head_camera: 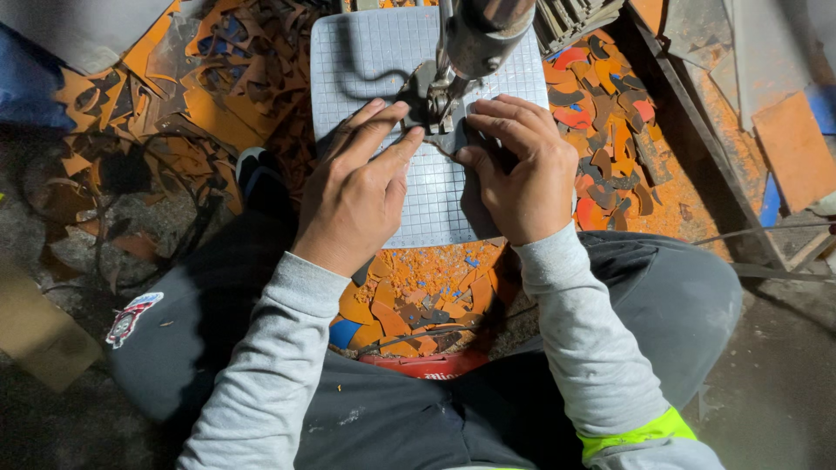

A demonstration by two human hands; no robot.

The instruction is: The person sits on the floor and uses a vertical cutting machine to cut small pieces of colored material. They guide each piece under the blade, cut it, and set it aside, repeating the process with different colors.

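- Pale grey cutting mat (366, 52), fine square grid.
- Dark grey piece (475, 139) on mat.
- Orange, red, blue, brown offcuts (601, 165) heaped around.
- Light grey sleeves (287, 348), 1 neon yellow-green cuff band (640, 433).
- Dark grey trousers (670, 296).

Gridded work plate (366, 52) lying at centre far, machine head (479, 35) standing over its far edge; left hand (357, 196) and right hand (522, 178) resting side by side on it, flanking a small workpiece (435, 144); offcut heaps (218, 78) lying left, right and near.
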